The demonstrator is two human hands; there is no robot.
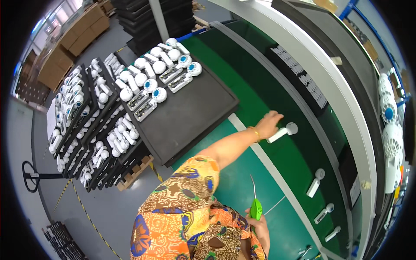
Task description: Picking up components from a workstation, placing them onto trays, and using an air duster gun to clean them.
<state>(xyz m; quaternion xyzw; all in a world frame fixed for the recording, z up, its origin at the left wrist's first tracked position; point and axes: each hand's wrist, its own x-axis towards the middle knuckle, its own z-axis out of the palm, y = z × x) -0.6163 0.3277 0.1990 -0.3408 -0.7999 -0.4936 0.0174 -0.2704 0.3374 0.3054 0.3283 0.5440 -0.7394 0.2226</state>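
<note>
My left hand (267, 125), with a yellow band at the wrist, reaches out over the green conveyor belt. Its fingers are partly spread with nothing visible in them. Close beside it lies a white handheld fan (281, 132) with a round head and a straight handle; whether the hand touches it I cannot tell. Lower down, nearer to me, my right hand (261, 232) is closed around a green-handled screwdriver (256, 209), whose long thin metal shaft points away from me. Patterned sleeves cover my upper arms.
Several more white fans (316, 183) lie along the belt at the right. A black foam tray (184, 119) at the left bears rows of fans, some with opened handles. Stacked trays of fans (71, 104) stand on the floor. A white curved beam (346, 91) arches over the belt.
</note>
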